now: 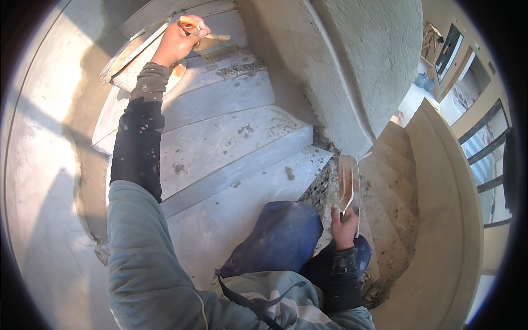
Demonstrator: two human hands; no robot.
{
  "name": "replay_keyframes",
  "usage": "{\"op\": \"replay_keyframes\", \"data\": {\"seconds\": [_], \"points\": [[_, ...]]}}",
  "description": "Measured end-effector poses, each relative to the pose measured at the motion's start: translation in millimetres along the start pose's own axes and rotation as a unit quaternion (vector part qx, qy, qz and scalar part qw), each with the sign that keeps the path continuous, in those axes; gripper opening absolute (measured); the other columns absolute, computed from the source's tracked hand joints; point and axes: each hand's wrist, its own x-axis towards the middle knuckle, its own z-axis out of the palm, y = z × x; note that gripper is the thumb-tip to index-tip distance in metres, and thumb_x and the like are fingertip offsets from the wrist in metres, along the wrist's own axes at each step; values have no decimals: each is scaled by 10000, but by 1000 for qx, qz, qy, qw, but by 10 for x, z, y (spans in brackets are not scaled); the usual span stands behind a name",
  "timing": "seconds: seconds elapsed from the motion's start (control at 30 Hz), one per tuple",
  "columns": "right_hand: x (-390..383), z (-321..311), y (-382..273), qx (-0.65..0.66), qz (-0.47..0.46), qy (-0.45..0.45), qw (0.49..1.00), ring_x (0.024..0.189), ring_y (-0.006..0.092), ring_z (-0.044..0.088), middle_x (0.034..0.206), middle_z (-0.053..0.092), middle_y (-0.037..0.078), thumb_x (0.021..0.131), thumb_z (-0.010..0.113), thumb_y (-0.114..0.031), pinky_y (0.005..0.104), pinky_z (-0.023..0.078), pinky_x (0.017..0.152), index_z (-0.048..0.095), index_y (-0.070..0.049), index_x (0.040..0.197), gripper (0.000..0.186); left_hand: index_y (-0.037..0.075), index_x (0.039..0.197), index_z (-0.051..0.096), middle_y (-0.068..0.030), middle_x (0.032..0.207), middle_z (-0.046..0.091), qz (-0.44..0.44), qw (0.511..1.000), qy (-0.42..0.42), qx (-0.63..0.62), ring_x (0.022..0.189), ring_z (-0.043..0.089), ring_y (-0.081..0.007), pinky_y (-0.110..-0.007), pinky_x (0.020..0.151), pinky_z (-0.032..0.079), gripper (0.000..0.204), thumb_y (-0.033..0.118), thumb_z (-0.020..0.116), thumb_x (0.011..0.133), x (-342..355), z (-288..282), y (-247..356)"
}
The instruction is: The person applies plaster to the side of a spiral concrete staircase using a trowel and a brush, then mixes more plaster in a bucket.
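My left hand [180,39], stretched out to the far upper left, is closed around the orange-yellow handle of a brush. The brush's yellowish bristles [220,53] are down near an upper stair step, beside a patch of grey mortar crumbs [242,68]. My right hand [344,227], low and right of centre, grips the near end of a long, narrow, scoop-like tool [345,179]. It has a pale rim and a dusty brownish inside; its exact kind is unclear. That tool is beside the foot of the plastered wall, over rubble.
Pale stone steps [220,146] with mortar spots rise toward the upper left. A curved plastered wall [330,71] bounds them on the right. Dusty, debris-strewn steps [388,203] descend beside a low parapet [448,203]. Blue water jugs [423,81] stand beyond. My bent knee [275,234] is below centre.
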Motion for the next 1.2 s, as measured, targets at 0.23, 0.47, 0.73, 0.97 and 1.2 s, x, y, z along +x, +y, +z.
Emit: {"op": "replay_keyframes", "data": {"seconds": [0.23, 0.47, 0.73, 0.97, 1.2], "points": [[-1, 80, -5, -32, 16, -17, 999, 736, 414, 675, 763, 662, 253, 924, 659, -254, 438, 502, 671, 654, 55, 990, 316, 42, 940, 619, -24, 923, 675, 22, 1000, 5, 20, 896, 619, -112, -275, 848, 489, 47, 22, 649, 909, -109, 596, -228], [2, 21, 31, 52, -22, 29, 998, 738, 388, 690, 762, 660, 252, 925, 658, -255, 433, 499, 665, 658, 54, 999, 318, 50, 1016, 616, -65, 1002, 695, 28, 997, 21, -71, 930, 630, -135, -289, 809, 514, 90, 58, 664, 941, -460, 60, 452], [2, 16, 26, -26, 2, -13, 1000, 752, 373, 701, 761, 665, 240, 932, 650, -261, 425, 502, 669, 661, 51, 997, 319, 13, 1061, 604, -65, 1062, 697, -101, 979, 41, 172, 992, 644, -140, -306, 902, 487, 131, 96, 618, 960, -520, 168, -372], [8, -5, 30, 34, -33, 30, 998, 718, 126, 583, 760, 672, 95, 972, 638, -200, 320, 482, 680, 647, 44, 943, 246, 10, 1107, 597, -61, 1036, 714, 9, 999, 39, -22, 836, 592, -100, -279, 769, 502, 177, 120, 639, 974, -782, 304, 400], [-8, 95, 51, 43, 2, -18, 999, 782, 107, 579, 816, 671, 46, 970, 647, -184, 311, 483, 718, 641, 47, 985, 232, 56, 1066, 651, -51, 993, 714, -2, 988, 74, 139, 885, 636, -130, -297, 811, 508, 172, 202, 651, 975, -851, 117, -54]]}}
